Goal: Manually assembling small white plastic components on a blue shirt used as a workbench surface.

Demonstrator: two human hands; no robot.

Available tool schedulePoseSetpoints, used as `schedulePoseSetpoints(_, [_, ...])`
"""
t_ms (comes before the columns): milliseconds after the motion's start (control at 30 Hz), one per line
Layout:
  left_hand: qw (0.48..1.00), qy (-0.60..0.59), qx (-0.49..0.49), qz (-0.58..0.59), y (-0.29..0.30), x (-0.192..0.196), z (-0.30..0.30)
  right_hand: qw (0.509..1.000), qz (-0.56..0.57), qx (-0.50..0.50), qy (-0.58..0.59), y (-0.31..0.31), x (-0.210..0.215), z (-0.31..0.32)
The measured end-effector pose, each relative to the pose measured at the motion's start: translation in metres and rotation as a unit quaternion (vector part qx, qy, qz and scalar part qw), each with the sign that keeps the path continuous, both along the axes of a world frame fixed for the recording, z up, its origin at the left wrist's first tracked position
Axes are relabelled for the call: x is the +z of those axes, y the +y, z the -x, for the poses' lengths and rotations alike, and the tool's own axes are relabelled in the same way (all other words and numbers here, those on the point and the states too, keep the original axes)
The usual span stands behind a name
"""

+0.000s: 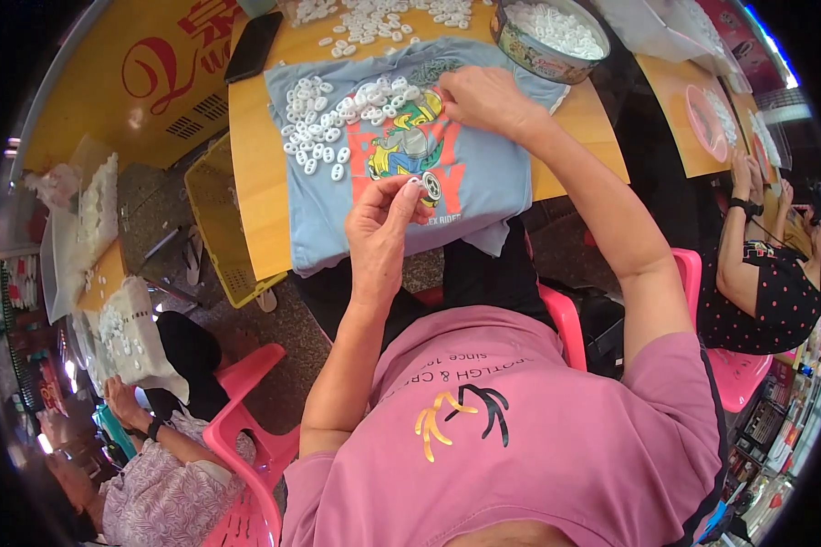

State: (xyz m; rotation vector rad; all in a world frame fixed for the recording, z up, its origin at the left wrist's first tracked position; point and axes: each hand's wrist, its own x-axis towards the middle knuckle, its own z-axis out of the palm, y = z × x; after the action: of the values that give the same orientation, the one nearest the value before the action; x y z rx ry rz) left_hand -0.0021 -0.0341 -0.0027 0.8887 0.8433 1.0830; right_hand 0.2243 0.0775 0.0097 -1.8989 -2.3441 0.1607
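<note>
Your left hand point(380, 219) pinches a small white plastic piece point(415, 181) between thumb and fingertips, over the near part of the blue-grey cloth with a colourful cartoon print point(493, 173). That raised grip probably keeps the piece in your sight. Your right hand point(488, 98) curls its fingers down at the cloth's far right, beside a small dark greenish heap point(433, 71); I cannot tell whether it grips anything. Loose white oval two-holed pieces point(308, 123) lie on the cloth's far left, likely within easy reach, the fabric perhaps stopping them sliding. Beyond its far right corner stands a round patterned tin point(543, 64) of white pieces.
</note>
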Motion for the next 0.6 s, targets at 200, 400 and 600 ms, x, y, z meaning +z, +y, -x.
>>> schedulePoseSetpoints(200, [1.000, 0.000, -0.001, -0.012, -0.001, -0.001, 0.001, 1.000, 0.013, -0.017, 0.002, 0.007, 0.004, -0.006])
schedulePoseSetpoints(400, [1.000, -0.003, 0.006, -0.001, -0.002, -0.004, 0.006, 0.931, 0.077, -0.086, 0.346, -0.001, 0.008, -0.031])
schedulePoseSetpoints(600, [1.000, -0.001, 0.004, 0.003, -0.002, -0.007, 0.006, 0.987, 0.020, -0.019, 0.155, -0.017, 0.005, -0.031])
